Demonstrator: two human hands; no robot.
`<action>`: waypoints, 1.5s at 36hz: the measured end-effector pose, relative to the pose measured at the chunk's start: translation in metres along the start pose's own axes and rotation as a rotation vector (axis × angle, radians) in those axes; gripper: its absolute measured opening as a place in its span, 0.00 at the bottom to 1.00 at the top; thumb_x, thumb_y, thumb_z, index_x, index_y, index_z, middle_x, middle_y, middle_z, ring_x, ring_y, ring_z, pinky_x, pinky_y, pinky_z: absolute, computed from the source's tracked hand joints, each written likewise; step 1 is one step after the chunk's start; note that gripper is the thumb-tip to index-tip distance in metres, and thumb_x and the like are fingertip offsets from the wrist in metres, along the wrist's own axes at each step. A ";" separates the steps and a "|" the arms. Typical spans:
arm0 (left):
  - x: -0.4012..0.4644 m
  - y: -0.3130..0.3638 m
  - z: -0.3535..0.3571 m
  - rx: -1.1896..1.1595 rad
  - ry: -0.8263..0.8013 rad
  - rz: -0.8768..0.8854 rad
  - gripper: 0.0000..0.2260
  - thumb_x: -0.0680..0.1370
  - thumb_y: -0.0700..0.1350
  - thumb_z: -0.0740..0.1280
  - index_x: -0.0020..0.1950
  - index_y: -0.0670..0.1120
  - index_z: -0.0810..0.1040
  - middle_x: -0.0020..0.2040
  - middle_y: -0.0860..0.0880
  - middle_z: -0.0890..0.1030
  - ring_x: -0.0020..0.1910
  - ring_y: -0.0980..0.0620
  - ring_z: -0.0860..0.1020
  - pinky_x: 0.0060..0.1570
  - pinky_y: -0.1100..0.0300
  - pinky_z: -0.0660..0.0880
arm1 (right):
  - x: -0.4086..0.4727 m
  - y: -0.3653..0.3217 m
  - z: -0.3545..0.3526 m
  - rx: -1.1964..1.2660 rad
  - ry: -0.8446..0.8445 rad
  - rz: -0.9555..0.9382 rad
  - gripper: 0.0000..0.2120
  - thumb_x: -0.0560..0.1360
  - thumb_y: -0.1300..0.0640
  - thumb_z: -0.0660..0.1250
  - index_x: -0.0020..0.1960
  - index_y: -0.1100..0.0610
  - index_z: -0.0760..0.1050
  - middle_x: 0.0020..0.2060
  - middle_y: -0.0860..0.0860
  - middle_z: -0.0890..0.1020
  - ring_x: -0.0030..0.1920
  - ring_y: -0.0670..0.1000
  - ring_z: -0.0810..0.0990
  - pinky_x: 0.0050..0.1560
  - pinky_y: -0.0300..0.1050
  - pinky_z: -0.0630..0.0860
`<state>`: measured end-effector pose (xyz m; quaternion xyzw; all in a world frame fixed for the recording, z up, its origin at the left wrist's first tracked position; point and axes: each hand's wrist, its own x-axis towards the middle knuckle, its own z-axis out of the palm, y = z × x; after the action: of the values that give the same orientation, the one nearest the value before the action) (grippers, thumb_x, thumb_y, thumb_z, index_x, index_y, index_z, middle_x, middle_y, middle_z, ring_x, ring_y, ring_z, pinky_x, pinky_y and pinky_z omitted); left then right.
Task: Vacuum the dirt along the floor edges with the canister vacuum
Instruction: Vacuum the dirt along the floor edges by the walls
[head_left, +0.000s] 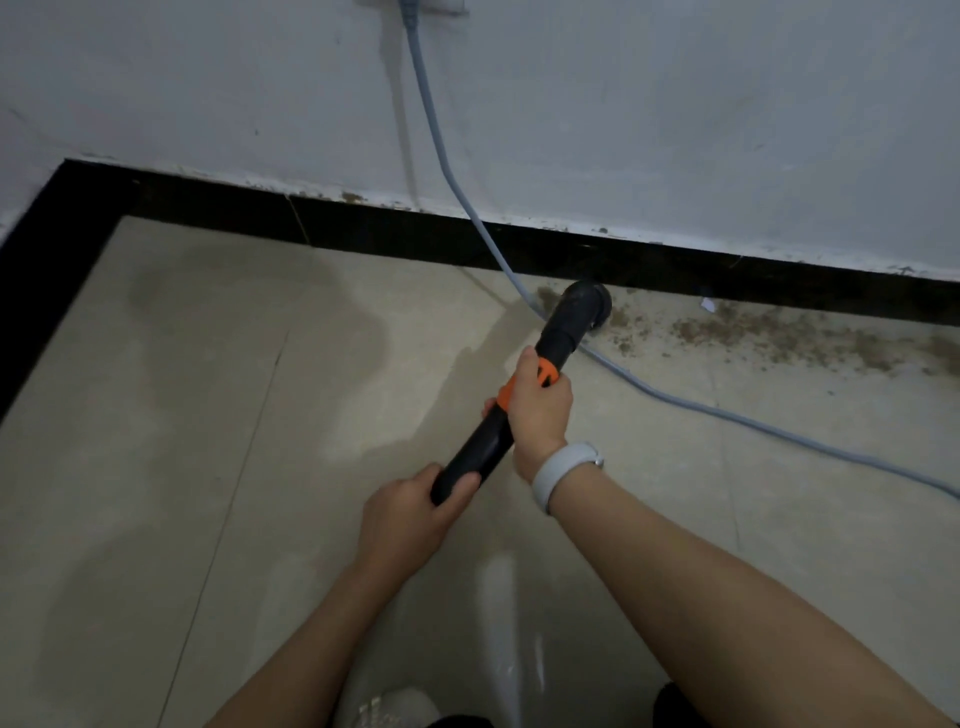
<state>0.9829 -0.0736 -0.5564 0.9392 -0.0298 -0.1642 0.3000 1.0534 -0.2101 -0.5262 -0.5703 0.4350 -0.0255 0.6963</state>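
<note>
While both of your hands hold the black vacuum wand (519, 395), its round nozzle (587, 306) sits down on the beige floor tiles (208, 415) right against the black baseboard (363, 223). Your right hand (537, 410) is curled around the wand at its orange collar (545, 374), thumb lying up along the tube, with a white wristband (563, 475) on that wrist. Your left hand (408, 519) grips the near end of the wand, fingers wrapped under it and thumb pressed across the top. Brown dirt (779, 332) is scattered along the floor edge to the right of the nozzle, thickest close to the baseboard, with a little more just left of the nozzle. A grey power cord (441, 156) runs down the white wall (675, 104), crosses the baseboard, passes under the wand and trails off across the tiles to the right. A small white scrap (707, 304) lies by the baseboard. Part of a light-coloured shoe (387, 709) shows at the bottom edge.
</note>
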 end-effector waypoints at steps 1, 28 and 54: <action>0.008 0.007 -0.001 0.008 0.002 0.000 0.30 0.67 0.72 0.48 0.39 0.48 0.74 0.36 0.47 0.81 0.38 0.45 0.79 0.37 0.56 0.70 | 0.007 -0.008 -0.001 -0.001 -0.010 0.005 0.12 0.80 0.51 0.62 0.51 0.59 0.66 0.32 0.55 0.73 0.20 0.50 0.74 0.27 0.44 0.75; -0.033 -0.068 -0.042 -0.041 0.110 -0.224 0.31 0.68 0.74 0.51 0.36 0.49 0.77 0.27 0.55 0.79 0.29 0.55 0.77 0.33 0.58 0.73 | -0.028 0.046 0.074 -0.018 -0.272 0.272 0.14 0.80 0.48 0.63 0.51 0.56 0.61 0.33 0.54 0.71 0.24 0.53 0.72 0.31 0.49 0.77; -0.007 -0.009 0.019 -0.167 -0.080 -0.182 0.20 0.80 0.59 0.56 0.36 0.49 0.76 0.30 0.53 0.80 0.32 0.55 0.79 0.32 0.61 0.69 | 0.025 0.028 0.022 -0.380 -0.029 0.199 0.23 0.80 0.43 0.57 0.64 0.60 0.60 0.52 0.63 0.79 0.47 0.64 0.83 0.51 0.61 0.80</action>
<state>0.9698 -0.0757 -0.5738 0.9025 0.0573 -0.2299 0.3598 1.0701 -0.1964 -0.5639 -0.6458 0.4762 0.1340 0.5816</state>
